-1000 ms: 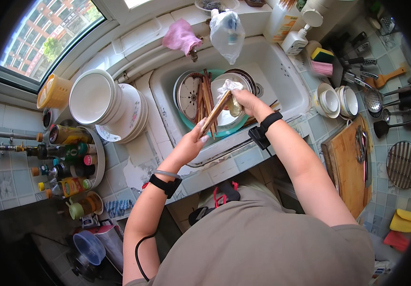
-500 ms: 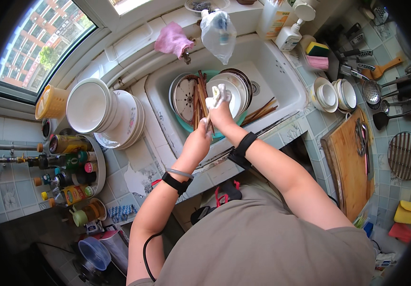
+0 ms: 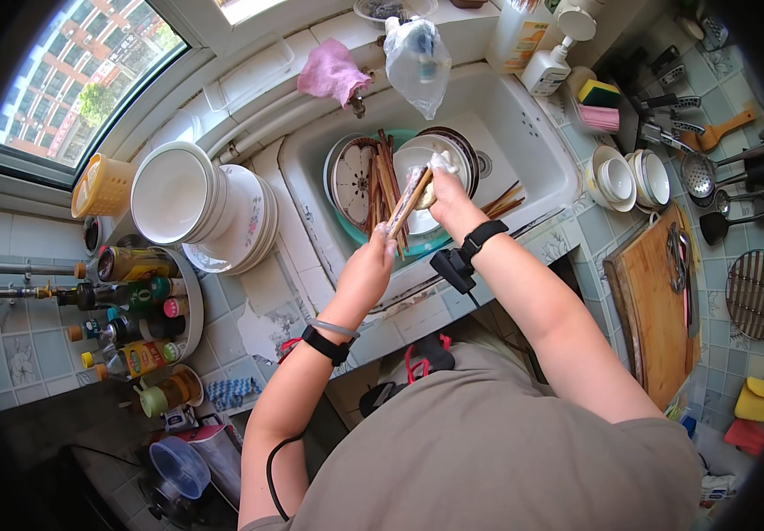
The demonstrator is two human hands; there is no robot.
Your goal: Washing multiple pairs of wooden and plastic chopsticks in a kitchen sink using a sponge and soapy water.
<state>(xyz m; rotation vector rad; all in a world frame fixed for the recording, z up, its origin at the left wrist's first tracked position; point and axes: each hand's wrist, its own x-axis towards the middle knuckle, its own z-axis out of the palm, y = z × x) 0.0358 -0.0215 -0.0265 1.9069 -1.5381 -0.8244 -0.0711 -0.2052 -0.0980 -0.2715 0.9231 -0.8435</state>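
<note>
A thin bundle of chopsticks [image 3: 410, 200] is held slanting over the sink [image 3: 528, 106], its lower end toward the person and its upper end away; let this bundle be the centre of the clock. At 7 o'clock is the left hand [image 3: 367, 270], with its fingers closed around the lower end. At 3 o'clock, just beside the bundle, is the right hand [image 3: 450, 197]; its fingers are bent around a pale cloth [image 3: 441, 163], which looks foamy and lies against the upper part of the chopsticks. Whether these fingers also press the wood directly, I cannot tell.

Below the hands, in the sink, there is a teal basin [image 3: 432, 245]. It carries plates and bowls on both sides, and between them, at about 10 to 11 o'clock, lean loose chopsticks [image 3: 385, 177]. Some other chopsticks [image 3: 504, 202] lie in the sink at 3 o'clock, past the right hand.

Farther out, a pink cloth [image 3: 333, 73] hangs over the tap at 11 o'clock, and a clear plastic bag [image 3: 419, 73] is at 12. A white pump bottle [image 3: 547, 75] stands between 1 and 2. On the tiled bench [image 3: 289, 237], stacked white dishes [image 3: 168, 193] are at 9 o'clock, bottles [image 3: 138, 296] at 8, small bowls [image 3: 615, 180] at 3, and a wooden cutting board [image 3: 648, 310] at 4.
</note>
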